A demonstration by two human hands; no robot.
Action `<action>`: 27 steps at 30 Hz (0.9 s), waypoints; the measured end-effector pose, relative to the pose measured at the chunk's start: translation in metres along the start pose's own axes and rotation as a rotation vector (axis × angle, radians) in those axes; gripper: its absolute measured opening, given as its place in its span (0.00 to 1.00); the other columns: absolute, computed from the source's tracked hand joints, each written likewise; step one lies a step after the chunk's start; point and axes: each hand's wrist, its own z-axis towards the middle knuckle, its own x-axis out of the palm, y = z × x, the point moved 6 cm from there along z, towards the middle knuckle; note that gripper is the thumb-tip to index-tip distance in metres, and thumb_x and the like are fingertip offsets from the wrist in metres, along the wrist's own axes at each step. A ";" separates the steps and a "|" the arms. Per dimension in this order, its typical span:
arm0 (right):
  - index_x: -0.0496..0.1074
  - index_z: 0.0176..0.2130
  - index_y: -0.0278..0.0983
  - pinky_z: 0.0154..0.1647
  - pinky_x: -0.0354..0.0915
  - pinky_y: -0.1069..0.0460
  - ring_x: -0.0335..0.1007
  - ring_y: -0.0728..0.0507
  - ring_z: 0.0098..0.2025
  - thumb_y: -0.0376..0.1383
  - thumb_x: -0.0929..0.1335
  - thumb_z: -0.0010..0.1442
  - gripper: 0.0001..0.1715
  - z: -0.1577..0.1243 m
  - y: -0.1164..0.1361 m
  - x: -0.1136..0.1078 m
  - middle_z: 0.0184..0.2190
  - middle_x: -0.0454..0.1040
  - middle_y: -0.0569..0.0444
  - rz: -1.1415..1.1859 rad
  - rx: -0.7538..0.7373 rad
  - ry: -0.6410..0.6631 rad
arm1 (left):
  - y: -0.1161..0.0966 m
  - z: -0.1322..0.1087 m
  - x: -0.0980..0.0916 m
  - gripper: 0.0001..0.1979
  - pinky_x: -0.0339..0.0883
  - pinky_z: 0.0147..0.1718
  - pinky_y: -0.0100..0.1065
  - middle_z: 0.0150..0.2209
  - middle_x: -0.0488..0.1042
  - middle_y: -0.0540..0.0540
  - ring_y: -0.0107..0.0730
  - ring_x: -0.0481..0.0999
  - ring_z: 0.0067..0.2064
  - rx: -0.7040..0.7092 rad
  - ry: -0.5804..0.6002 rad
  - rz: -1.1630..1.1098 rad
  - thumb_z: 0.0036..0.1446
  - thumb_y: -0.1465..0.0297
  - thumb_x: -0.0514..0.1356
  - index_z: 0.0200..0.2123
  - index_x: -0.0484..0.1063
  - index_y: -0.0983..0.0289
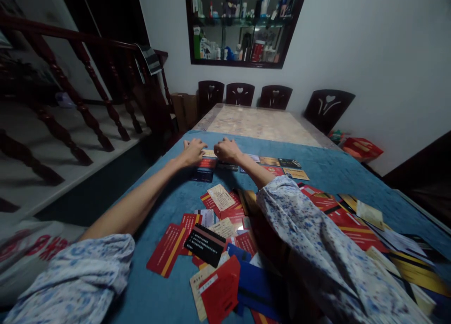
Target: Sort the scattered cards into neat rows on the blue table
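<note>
Both my hands reach to the far part of the blue cloth. My left hand (193,150) has bent fingers, some apart, and its fingertips are by the left end of a pale yellow card (210,153). My right hand (227,150) is curled closed at that card's other end; whatever is in its fingers is hidden. Just below the hands lie a red card (207,163), a dark blue card (201,175) and a black card (227,166). More cards continue the rows rightward, including an orange-brown card (269,161), a dark card (290,163) and a yellow card (296,174).
Nearer me lies a loose, overlapping pile with a black card (205,245), a red card (166,249) and a red folder (220,288). Another heap with red cards (347,223) spreads at right. Chairs (240,94) stand beyond the table; a wooden railing (84,107) runs left.
</note>
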 end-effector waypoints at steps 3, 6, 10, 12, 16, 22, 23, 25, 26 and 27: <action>0.78 0.48 0.37 0.49 0.59 0.42 0.63 0.32 0.56 0.33 0.59 0.66 0.21 -0.010 0.001 -0.002 0.50 0.77 0.39 -0.002 -0.002 -0.018 | -0.011 -0.012 -0.003 0.19 0.53 0.54 0.52 0.53 0.71 0.63 0.50 0.65 0.56 0.026 -0.012 -0.007 0.61 0.74 0.52 0.53 0.75 0.63; 0.78 0.48 0.37 0.48 0.59 0.43 0.63 0.33 0.55 0.34 0.60 0.66 0.20 -0.022 0.002 -0.005 0.50 0.78 0.41 -0.005 0.006 -0.024 | -0.022 -0.025 -0.003 0.19 0.54 0.53 0.54 0.52 0.71 0.64 0.51 0.66 0.55 0.058 -0.009 -0.032 0.61 0.74 0.53 0.52 0.75 0.64; 0.78 0.47 0.38 0.48 0.58 0.43 0.62 0.34 0.55 0.34 0.61 0.65 0.19 -0.043 0.004 -0.009 0.49 0.78 0.42 -0.001 0.019 -0.001 | -0.031 -0.042 0.000 0.19 0.55 0.52 0.53 0.52 0.72 0.64 0.51 0.66 0.55 0.080 -0.024 -0.025 0.61 0.76 0.51 0.51 0.75 0.63; 0.78 0.47 0.38 0.47 0.57 0.43 0.62 0.34 0.54 0.35 0.60 0.66 0.19 -0.053 0.005 -0.012 0.49 0.78 0.41 0.000 0.018 0.003 | -0.033 -0.050 0.002 0.19 0.55 0.52 0.53 0.52 0.72 0.64 0.51 0.66 0.55 0.088 -0.028 -0.029 0.61 0.75 0.51 0.50 0.76 0.63; 0.77 0.47 0.38 0.47 0.57 0.44 0.62 0.34 0.54 0.36 0.59 0.68 0.19 -0.069 0.009 -0.015 0.48 0.78 0.41 0.012 0.019 0.007 | -0.037 -0.063 0.006 0.19 0.54 0.52 0.54 0.53 0.72 0.64 0.51 0.65 0.55 0.093 -0.036 -0.064 0.61 0.74 0.52 0.51 0.77 0.61; 0.78 0.46 0.38 0.46 0.56 0.44 0.62 0.35 0.54 0.35 0.61 0.67 0.18 -0.089 0.018 -0.017 0.49 0.77 0.42 0.043 0.017 -0.006 | -0.052 -0.085 0.005 0.19 0.53 0.53 0.52 0.53 0.73 0.62 0.49 0.66 0.56 0.122 -0.029 -0.111 0.61 0.77 0.53 0.51 0.76 0.61; 0.78 0.46 0.39 0.46 0.56 0.44 0.62 0.35 0.53 0.35 0.61 0.67 0.17 -0.093 0.021 -0.017 0.48 0.77 0.43 0.050 0.009 -0.007 | -0.056 -0.089 0.006 0.18 0.53 0.53 0.52 0.53 0.74 0.62 0.49 0.66 0.55 0.129 -0.021 -0.118 0.62 0.76 0.53 0.50 0.77 0.61; 0.78 0.45 0.39 0.46 0.56 0.44 0.62 0.35 0.54 0.35 0.61 0.66 0.16 -0.102 0.025 -0.018 0.47 0.78 0.44 0.064 -0.009 -0.005 | -0.063 -0.098 0.007 0.16 0.53 0.53 0.52 0.53 0.74 0.62 0.48 0.67 0.56 0.158 -0.010 -0.133 0.63 0.75 0.53 0.48 0.77 0.61; 0.78 0.45 0.39 0.46 0.56 0.44 0.62 0.35 0.54 0.34 0.62 0.66 0.16 -0.107 0.028 -0.018 0.47 0.78 0.44 0.070 -0.014 0.001 | -0.067 -0.102 0.008 0.16 0.53 0.53 0.51 0.54 0.74 0.61 0.48 0.66 0.56 0.175 -0.009 -0.140 0.64 0.74 0.53 0.49 0.77 0.61; 0.78 0.45 0.39 0.46 0.56 0.44 0.62 0.35 0.54 0.34 0.62 0.66 0.16 -0.112 0.030 -0.018 0.46 0.78 0.44 0.077 -0.023 0.008 | -0.071 -0.106 0.009 0.16 0.54 0.53 0.51 0.55 0.74 0.61 0.48 0.66 0.57 0.191 -0.007 -0.147 0.64 0.74 0.53 0.49 0.77 0.61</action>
